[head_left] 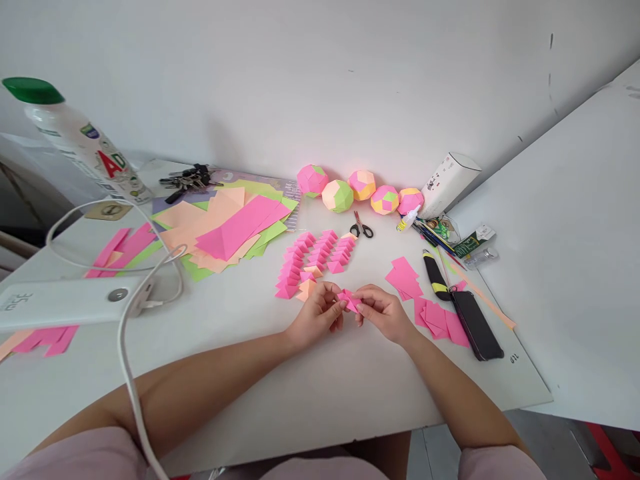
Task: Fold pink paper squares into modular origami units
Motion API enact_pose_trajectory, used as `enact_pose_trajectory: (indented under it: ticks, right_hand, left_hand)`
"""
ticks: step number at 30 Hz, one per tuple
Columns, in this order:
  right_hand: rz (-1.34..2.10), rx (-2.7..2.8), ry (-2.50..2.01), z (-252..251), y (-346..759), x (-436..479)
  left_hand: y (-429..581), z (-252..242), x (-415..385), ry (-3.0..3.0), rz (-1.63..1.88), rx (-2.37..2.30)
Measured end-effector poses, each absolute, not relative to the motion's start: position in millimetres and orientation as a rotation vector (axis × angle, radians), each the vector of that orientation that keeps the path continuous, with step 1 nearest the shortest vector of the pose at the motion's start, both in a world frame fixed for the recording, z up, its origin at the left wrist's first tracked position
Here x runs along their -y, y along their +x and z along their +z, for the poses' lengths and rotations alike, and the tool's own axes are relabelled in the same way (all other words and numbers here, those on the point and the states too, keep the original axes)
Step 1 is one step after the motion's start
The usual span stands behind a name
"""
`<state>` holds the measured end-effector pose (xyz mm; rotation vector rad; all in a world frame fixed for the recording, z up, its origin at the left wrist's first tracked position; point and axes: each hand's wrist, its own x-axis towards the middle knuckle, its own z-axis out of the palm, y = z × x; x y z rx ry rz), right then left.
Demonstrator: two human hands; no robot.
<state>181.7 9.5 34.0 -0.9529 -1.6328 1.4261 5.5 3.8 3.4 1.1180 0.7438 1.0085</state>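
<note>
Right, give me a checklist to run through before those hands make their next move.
1. Left hand holding the pink folded piece: ok.
2. Right hand holding the same piece: ok.
3. Scissors clear of both hands: ok, lying beyond them.
4. Black-and-yellow cutter with blade retracted: cannot tell.
5. White cable out of the left forearm's line: not ok, it crosses in front in this view.
</note>
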Motion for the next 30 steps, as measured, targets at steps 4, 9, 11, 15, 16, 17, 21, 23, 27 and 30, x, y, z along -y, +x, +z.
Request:
enact_pose_trajectory:
  ticks: [4, 9, 11, 15, 16, 17, 21, 23, 27, 30]
  right_hand:
    - [1.458, 1.599, -0.978, 35.2, 182.1, -10.2]
    - [1.501, 1.538, -1.003, 35.4, 183.3, -11.1]
    - [1.521, 1.515, -0.983, 33.8, 184.1, -11.8]
    - [1.558, 1.473, -0.935, 30.5, 185.3, -12.6]
    - [1.560, 1.471, -0.934, 30.2, 185.2, -12.6]
    - [1.559, 1.473, -0.936, 30.1, 185.1, -12.5]
    - [1.552, 1.476, -0.941, 31.8, 184.0, -11.9]
    - [1.551, 1.470, -0.942, 32.8, 183.6, -11.7]
    - [1.549, 1.473, -0.945, 33.5, 183.7, -11.6]
    - [1.528, 1.479, -0.957, 33.7, 184.2, -12.2]
  left_hand:
    - [4.8, 3.4, -3.5, 1.093, 0.989, -0.756]
    - [2.1, 5.5, -3.8, 1.060, 0.979, -0.713]
    - [1.0, 6.5, -4.1, 1.047, 0.977, -0.685]
    - [-0.7, 6.1, -4.9, 1.033, 0.972, -0.607]
    - [-1.1, 5.7, -5.2, 1.019, 0.973, -0.583]
    - [-1.4, 5.2, -5.4, 1.003, 0.974, -0.564]
    - [-2.2, 5.0, -5.4, 0.953, 0.976, -0.537]
    - [-2.1, 6.2, -4.9, 0.953, 0.976, -0.546]
    - [-0.8, 9.1, -3.4, 0.998, 1.010, -0.605]
    - [0.1, 9.9, -3.0, 1.032, 0.984, -0.673]
